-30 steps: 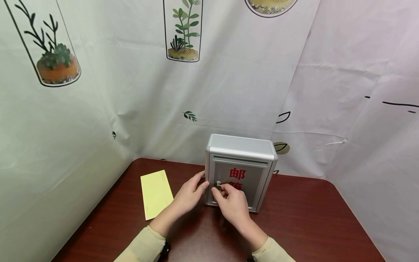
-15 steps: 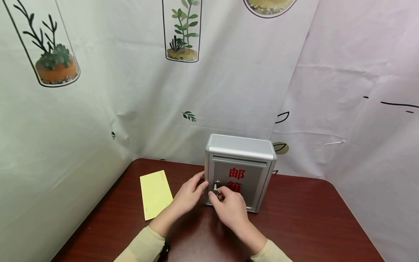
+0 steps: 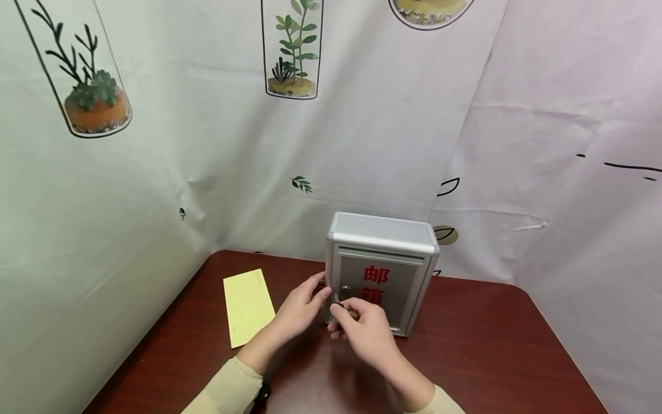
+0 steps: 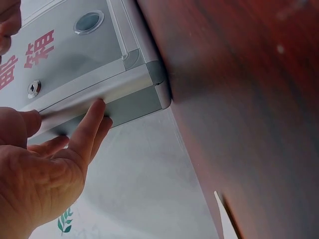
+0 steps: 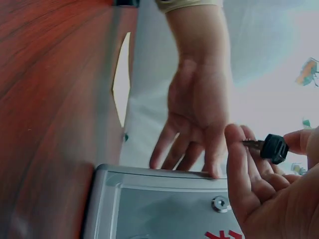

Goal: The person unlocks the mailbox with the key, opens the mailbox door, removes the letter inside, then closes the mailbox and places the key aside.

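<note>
A silver-grey metal mailbox (image 3: 384, 229) with red characters stands upright on the table. My left hand (image 3: 300, 307) touches its left side with fairly straight fingers, the thumb at the front edge, as the left wrist view shows. In front of the mailbox's door, my right hand (image 3: 368, 333) pinches a small key with a black head (image 5: 274, 149). The key's metal blade is apart from the round lock (image 5: 220, 203), whose keyhole shows in the left wrist view. A yellow envelope (image 3: 248, 307) lies flat to the left of the mailbox.
A dark red-brown wooden table (image 3: 481, 345) with rounded far corners carries everything. White cloth (image 3: 238, 155) printed with plants hangs behind and at both sides. The mailbox stands close to the cloth at the back.
The key was at the lock a second ago; my right hand has drawn it out and down, uncovering the lock. My left hand has stayed at the mailbox's side.
</note>
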The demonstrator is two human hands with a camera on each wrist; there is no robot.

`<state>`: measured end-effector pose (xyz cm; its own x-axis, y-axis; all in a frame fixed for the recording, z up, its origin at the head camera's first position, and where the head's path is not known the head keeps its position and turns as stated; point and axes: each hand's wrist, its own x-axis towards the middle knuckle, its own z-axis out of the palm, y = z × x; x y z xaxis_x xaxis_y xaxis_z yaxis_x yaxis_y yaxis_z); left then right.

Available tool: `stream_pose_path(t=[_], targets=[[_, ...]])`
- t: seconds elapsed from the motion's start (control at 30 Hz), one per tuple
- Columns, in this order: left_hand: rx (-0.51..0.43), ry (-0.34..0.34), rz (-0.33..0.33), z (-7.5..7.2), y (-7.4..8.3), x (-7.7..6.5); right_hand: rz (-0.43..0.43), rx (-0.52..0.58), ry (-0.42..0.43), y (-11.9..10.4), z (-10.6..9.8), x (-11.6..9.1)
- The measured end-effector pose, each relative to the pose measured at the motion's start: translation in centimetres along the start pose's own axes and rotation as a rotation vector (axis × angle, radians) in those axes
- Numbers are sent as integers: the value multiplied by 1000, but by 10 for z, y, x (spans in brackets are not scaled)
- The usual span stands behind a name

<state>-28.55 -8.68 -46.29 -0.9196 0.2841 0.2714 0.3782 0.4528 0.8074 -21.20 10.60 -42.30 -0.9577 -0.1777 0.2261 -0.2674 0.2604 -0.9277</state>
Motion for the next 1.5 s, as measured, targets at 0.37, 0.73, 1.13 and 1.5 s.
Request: stream_pose_path(t=[0.37, 0.73, 1.13, 1.5], targets=[[-9, 15, 18, 2, 0, 1, 83, 348, -208, 2, -25, 1], [-18, 16, 10, 2, 0, 2, 211, 352, -300, 42, -46, -14], [-27, 0, 8, 0, 1, 1, 295, 350, -372, 76, -75, -33], [-22, -8, -3, -1, 1, 1, 363, 385, -516, 87, -87, -46]])
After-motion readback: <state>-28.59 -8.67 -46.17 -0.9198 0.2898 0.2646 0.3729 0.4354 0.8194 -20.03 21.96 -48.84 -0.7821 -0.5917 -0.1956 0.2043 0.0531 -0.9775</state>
